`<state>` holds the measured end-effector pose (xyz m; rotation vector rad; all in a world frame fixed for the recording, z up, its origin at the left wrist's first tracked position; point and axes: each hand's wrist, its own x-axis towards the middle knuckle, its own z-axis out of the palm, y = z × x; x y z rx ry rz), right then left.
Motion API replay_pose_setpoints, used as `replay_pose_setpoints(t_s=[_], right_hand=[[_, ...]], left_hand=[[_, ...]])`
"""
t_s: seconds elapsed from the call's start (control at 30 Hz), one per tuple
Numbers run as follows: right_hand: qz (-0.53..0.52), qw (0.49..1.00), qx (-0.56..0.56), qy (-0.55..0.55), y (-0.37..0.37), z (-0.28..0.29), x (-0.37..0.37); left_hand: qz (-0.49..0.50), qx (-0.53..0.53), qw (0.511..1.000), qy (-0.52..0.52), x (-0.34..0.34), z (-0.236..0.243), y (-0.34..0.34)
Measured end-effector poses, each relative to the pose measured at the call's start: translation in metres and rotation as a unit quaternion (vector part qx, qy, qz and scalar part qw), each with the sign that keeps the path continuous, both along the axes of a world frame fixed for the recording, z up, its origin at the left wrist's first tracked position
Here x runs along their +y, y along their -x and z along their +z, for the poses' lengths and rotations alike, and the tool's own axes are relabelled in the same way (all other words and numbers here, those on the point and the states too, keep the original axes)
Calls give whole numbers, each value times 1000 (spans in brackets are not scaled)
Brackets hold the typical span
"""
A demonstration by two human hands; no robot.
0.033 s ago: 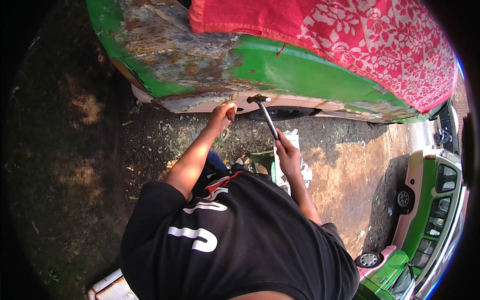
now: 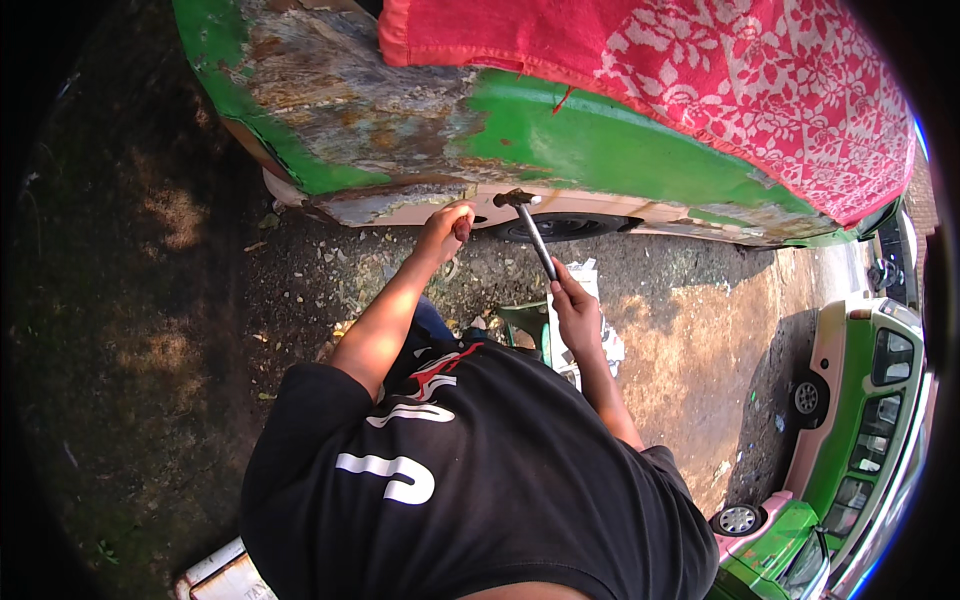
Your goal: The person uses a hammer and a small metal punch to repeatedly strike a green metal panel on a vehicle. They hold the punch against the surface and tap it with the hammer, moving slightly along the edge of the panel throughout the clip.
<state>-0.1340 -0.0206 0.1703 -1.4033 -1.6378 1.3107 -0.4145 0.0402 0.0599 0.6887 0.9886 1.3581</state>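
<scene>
My right hand (image 2: 574, 310) grips the steel handle of a hammer (image 2: 538, 238), whose head is raised just beside my left hand, near the lower body of a rust-patched green and cream vehicle (image 2: 545, 135). My left hand (image 2: 443, 228) is wrapped round a small tool with a reddish-brown end (image 2: 462, 228), held up near the cream strip. I cannot make out the tool's tip. A wheel (image 2: 560, 228) shows under the bodywork behind the hammer.
A red floral cloth (image 2: 700, 70) drapes over the vehicle. Below are gritty ground (image 2: 300, 290), pale paper (image 2: 610, 345) and a green object (image 2: 525, 320). Other green and cream vehicles (image 2: 835, 475) stand at the right. A white rusty-edged panel (image 2: 215, 575) lies behind me.
</scene>
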Motion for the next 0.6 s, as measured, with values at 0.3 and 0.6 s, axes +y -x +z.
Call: replay_pose_setpoints(t_s=[0.3,0.6], right_hand=[[7,998,-21,-51,6,4,6],[101,959,-102,-246,7,-4,-6]], left_hand=[[26,346,910,-227,16,-13,9],[-11,13,996,-85,22,4,7]])
